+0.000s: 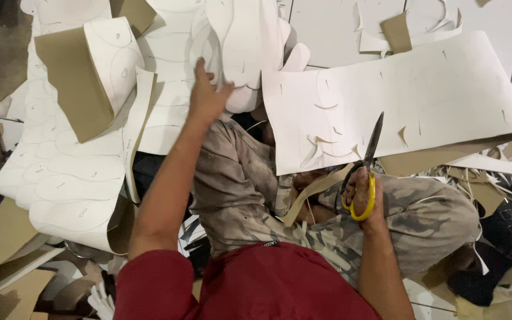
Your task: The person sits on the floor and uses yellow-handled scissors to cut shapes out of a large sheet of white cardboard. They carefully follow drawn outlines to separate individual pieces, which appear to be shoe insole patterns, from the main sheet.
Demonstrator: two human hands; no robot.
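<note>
Right hand (362,192) is gripping yellow-handled scissors (367,169), blades closed, tip resting over the big white sheet (398,101) across the lap. Left hand (208,95), fingers spread, touches a white cut-out piece (241,53) left of that sheet; hard to tell if it's actually gripping.

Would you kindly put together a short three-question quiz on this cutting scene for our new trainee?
1. True or false: the right hand holds yellow-handled scissors.
2. What does the left hand touch? A) a white sheet with traced outlines B) a hammer C) a cup
3. What colour is the underside of the curled sheet at upper left?

Key: 1 true; 2 A; 3 brown.
</note>
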